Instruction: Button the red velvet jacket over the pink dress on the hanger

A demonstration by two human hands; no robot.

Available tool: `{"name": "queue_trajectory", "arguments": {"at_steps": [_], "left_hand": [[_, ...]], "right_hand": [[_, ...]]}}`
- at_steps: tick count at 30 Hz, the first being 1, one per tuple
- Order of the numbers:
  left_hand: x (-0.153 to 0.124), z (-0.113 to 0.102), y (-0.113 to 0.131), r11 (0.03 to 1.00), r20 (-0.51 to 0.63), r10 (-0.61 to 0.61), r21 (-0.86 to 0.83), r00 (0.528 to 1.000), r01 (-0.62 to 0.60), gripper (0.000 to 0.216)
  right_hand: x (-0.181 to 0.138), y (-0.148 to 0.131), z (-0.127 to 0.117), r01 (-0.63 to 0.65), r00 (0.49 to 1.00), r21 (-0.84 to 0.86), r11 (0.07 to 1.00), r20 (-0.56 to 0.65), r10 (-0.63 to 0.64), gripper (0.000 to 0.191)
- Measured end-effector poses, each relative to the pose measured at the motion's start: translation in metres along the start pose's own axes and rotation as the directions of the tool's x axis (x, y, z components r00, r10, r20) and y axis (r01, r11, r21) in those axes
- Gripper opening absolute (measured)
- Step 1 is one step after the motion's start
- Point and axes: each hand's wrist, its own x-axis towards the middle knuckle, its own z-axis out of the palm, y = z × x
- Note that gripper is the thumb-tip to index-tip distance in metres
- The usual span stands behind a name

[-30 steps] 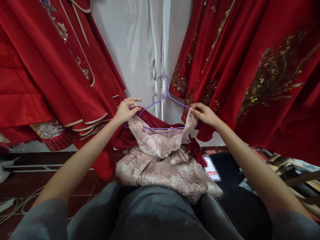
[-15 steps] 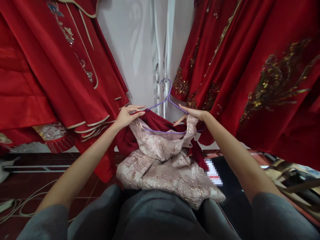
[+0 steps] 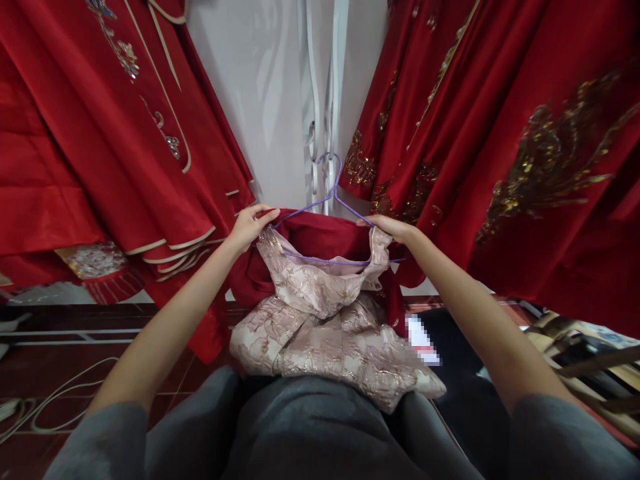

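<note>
A pink and gold brocade dress point(image 3: 320, 287) hangs on a purple hanger point(image 3: 336, 180), its skirt folded up against my lap. Behind its neckline a dark red cloth point(image 3: 320, 233) is stretched from one shoulder to the other. My left hand point(image 3: 251, 225) is closed at the left shoulder, the thumb lying over the edge of the red cloth. At the right shoulder strap my right hand point(image 3: 393, 228) is closed too, with the other end of the cloth edge at its fingertips. The undersides of both hands' fingers are partly hidden.
Red embroidered gowns hang on the left point(image 3: 165, 167) and right point(image 3: 450, 147), in front of white doors point(image 3: 250, 87). Lower left, a white cable point(image 3: 65, 393) lies on the reddish tiled floor. A dark flat surface point(image 3: 465, 380) with a white label point(image 3: 423, 341) is to the right.
My left hand has moved slightly up and left. The red cloth's upper edge has risen and now spans straight between both hands. My right fingers have closed in at the strap.
</note>
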Motion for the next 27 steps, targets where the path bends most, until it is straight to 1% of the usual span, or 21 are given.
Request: {"name": "queue_trajectory", "arguments": {"at_steps": [1, 3, 5, 7, 8, 9, 12, 14, 16, 18, 19, 22, 25, 27], "left_hand": [[0.001, 0.001, -0.001, 0.999, -0.014, 0.025, 0.038, 1.000, -0.025, 0.045], [0.004, 0.001, -0.001, 0.989, -0.050, 0.095, 0.116, 0.994, -0.089, 0.043], [0.007, 0.000, 0.001, 0.973, -0.087, 0.161, 0.180, 0.983, -0.144, 0.042], [0.010, -0.004, 0.003, 0.957, -0.084, 0.207, 0.222, 0.975, -0.185, 0.041], [0.011, -0.007, 0.004, 0.951, -0.073, 0.225, 0.235, 0.972, -0.202, 0.041], [0.012, -0.010, 0.005, 0.944, -0.061, 0.243, 0.246, 0.968, -0.221, 0.040], [0.013, -0.019, 0.005, 0.917, -0.062, 0.292, 0.301, 0.954, -0.261, 0.036], [0.012, -0.022, 0.004, 0.892, -0.074, 0.304, 0.372, 0.950, -0.257, 0.033], [0.011, -0.023, 0.004, 0.863, -0.068, 0.304, 0.442, 0.950, -0.244, 0.032], [0.009, -0.023, 0.004, 0.835, -0.072, 0.314, 0.496, 0.947, -0.240, 0.032], [0.008, -0.024, 0.005, 0.819, -0.080, 0.327, 0.521, 0.942, -0.240, 0.032], [0.001, -0.032, 0.007, 0.745, -0.077, 0.360, 0.624, 0.930, -0.237, 0.032], [-0.012, -0.043, 0.013, 0.647, -0.012, 0.340, 0.729, 0.940, -0.225, 0.032], [-0.023, -0.048, 0.016, 0.597, 0.000, 0.331, 0.774, 0.944, -0.210, 0.033]], "right_hand": [[0.000, 0.002, -0.001, 0.035, 0.998, 0.014, 0.999, -0.053, -0.034, 0.019], [0.000, 0.005, -0.003, 0.143, 0.974, -0.006, 0.990, -0.174, -0.142, 0.023], [-0.001, 0.007, -0.009, 0.269, 0.911, -0.124, 0.955, -0.290, -0.294, 0.030], [-0.003, 0.009, -0.018, 0.343, 0.835, -0.320, 0.883, -0.326, -0.443, 0.033], [-0.004, 0.009, -0.023, 0.345, 0.813, -0.415, 0.842, -0.316, -0.489, 0.035], [-0.007, 0.009, -0.029, 0.328, 0.806, -0.494, 0.805, -0.298, -0.511, 0.036], [-0.017, 0.008, -0.050, 0.221, 0.830, -0.645, 0.731, -0.269, -0.489, 0.038], [-0.024, 0.005, -0.063, 0.115, 0.859, -0.715, 0.690, -0.278, -0.430, 0.037], [-0.031, 0.001, -0.074, -0.056, 0.894, -0.769, 0.637, -0.323, -0.310, 0.035], [-0.040, -0.004, -0.082, -0.219, 0.898, -0.788, 0.575, -0.393, -0.197, 0.032], [-0.045, -0.007, -0.085, -0.270, 0.894, -0.789, 0.552, -0.419, -0.161, 0.030], [-0.064, -0.019, -0.089, -0.340, 0.887, -0.800, 0.495, -0.448, -0.115, 0.027], [-0.084, -0.031, -0.088, -0.347, 0.892, -0.830, 0.436, -0.436, -0.120, 0.024], [-0.095, -0.035, -0.085, -0.319, 0.905, -0.832, 0.454, -0.409, -0.114, 0.019]]}}
